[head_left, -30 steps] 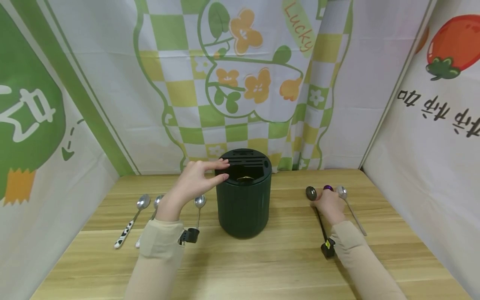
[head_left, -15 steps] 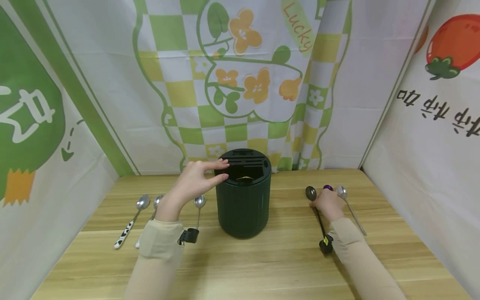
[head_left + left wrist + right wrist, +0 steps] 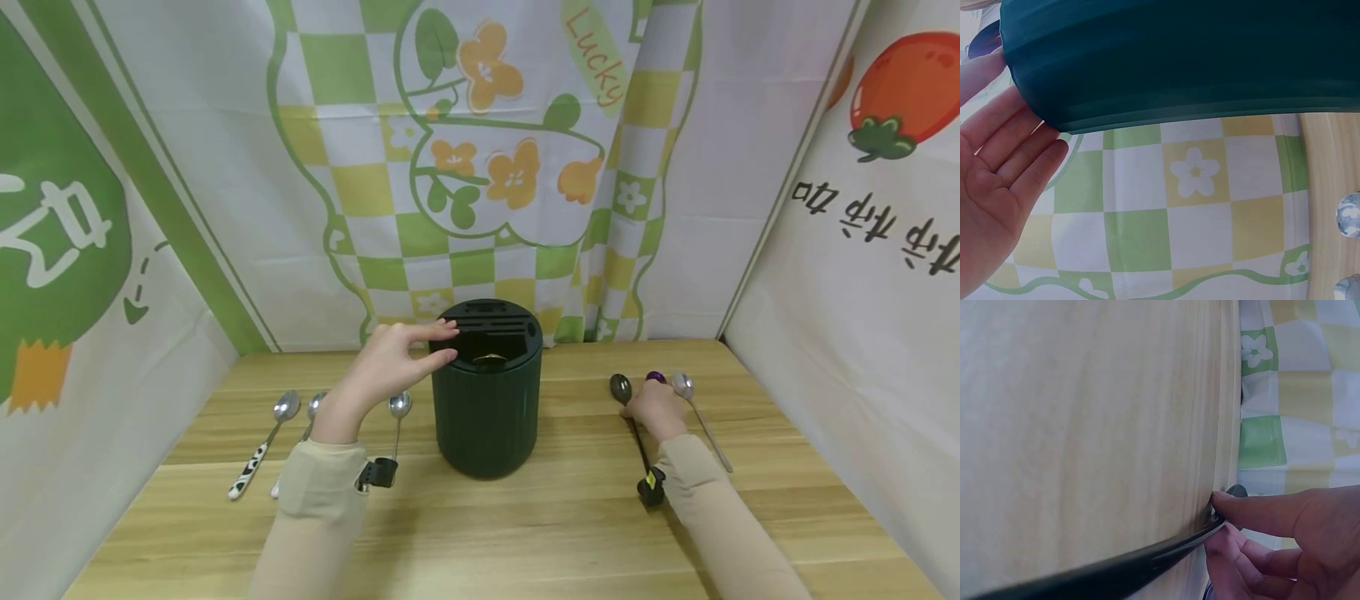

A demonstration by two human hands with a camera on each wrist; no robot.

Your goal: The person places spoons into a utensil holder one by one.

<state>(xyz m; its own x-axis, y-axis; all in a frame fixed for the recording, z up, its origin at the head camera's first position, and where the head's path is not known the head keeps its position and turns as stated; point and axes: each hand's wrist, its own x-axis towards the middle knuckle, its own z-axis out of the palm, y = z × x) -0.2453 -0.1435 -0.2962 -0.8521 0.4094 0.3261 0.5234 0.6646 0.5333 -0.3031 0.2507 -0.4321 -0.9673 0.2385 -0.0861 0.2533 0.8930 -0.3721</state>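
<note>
A dark green cylindrical holder (image 3: 487,425) with a slotted black top stands mid-table. My left hand (image 3: 386,367) touches its left rim, thumb and fingers spread and fairly straight. In the left wrist view, the fingertips (image 3: 1054,150) lie against the holder's edge. On the right, my right hand (image 3: 658,408) pinches the handle of a black spoon (image 3: 621,389) between thumb and fingers. The right wrist view has that dark handle (image 3: 1141,565) running off to the lower left. A purple spoon (image 3: 656,377) is mostly hidden behind this hand, and a silver spoon (image 3: 683,385) lies beside it.
Left of the holder lie a spoon with a cow-print handle (image 3: 247,471), a second spoon (image 3: 317,404) partly behind my left wrist, and a thin silver spoon (image 3: 400,405). Something gold-rimmed (image 3: 490,358) shows inside the holder. Patterned cloth (image 3: 480,258) hangs behind the table.
Both hands stay almost where they were. My right wrist has shifted very slightly; the spoons and the holder have not visibly moved.
</note>
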